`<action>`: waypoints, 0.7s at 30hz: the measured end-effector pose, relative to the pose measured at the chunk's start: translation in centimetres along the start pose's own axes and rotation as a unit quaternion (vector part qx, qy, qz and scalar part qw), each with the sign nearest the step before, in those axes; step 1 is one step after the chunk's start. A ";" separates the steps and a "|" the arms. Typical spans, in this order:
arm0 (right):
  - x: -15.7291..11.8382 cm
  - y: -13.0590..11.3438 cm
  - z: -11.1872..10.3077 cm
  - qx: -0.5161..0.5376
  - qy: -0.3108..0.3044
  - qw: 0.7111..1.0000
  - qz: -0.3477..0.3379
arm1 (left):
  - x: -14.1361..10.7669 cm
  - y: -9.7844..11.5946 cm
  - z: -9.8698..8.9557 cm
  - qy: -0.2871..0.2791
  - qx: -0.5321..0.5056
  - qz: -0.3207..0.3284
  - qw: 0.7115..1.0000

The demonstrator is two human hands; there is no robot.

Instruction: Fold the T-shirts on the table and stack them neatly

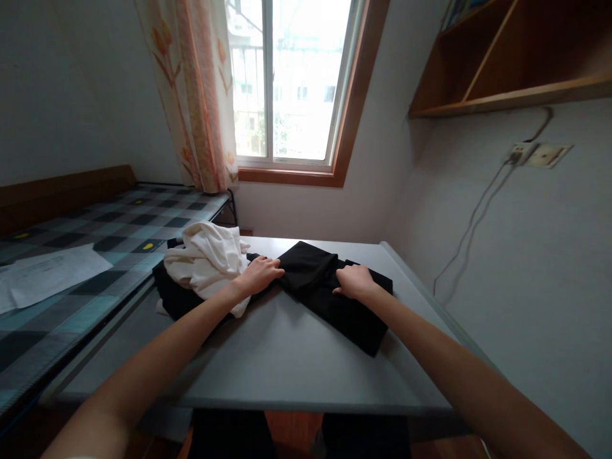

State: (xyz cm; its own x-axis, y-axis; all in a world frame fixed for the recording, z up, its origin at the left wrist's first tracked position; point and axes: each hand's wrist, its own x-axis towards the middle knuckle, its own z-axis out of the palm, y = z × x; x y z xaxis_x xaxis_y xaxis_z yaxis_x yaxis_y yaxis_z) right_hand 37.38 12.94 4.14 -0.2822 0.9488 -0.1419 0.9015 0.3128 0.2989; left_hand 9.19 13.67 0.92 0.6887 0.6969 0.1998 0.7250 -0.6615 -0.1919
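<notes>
A black garment (329,290), partly folded and of a kind I cannot make out for sure, lies slantwise on the grey table (268,370). My left hand (262,274) is closed on its left end, with the fingertips curled into the cloth. Over its right part, my right hand (354,282) pinches the fabric near a raised fold. Left of the garment, beside my left wrist, sits a crumpled heap with a white piece of clothing (210,255) on top and dark clothing (174,293) under it.
Along the left side stands a bed with a checked mattress (119,213), and papers (57,271) lie on it. A curtain (201,95) hangs by the window (306,83) behind the table. On the right wall are a wooden shelf (516,89) and a socket with a cable (471,223).
</notes>
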 end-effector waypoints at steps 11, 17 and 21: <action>2.9 2.4 1.1 0.193 0.048 0.978 -0.057 | 1.8 7.5 -0.1 0.039 -0.164 0.136 0.976; 1.4 3.1 -0.5 0.498 0.088 0.862 -0.034 | 3.4 9.6 1.5 0.029 -0.120 0.094 0.988; -0.2 3.0 -1.1 0.610 0.113 0.784 0.000 | 3.6 9.8 1.2 0.005 -0.099 0.079 0.992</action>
State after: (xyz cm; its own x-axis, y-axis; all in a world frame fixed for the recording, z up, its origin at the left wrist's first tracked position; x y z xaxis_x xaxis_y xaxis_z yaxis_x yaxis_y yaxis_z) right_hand 39.77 13.76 6.07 -0.2094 0.9753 0.0703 0.5053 0.1695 -0.8462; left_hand 18.82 10.07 -1.41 0.7927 0.5786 0.1920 0.5940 -0.8039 -0.0295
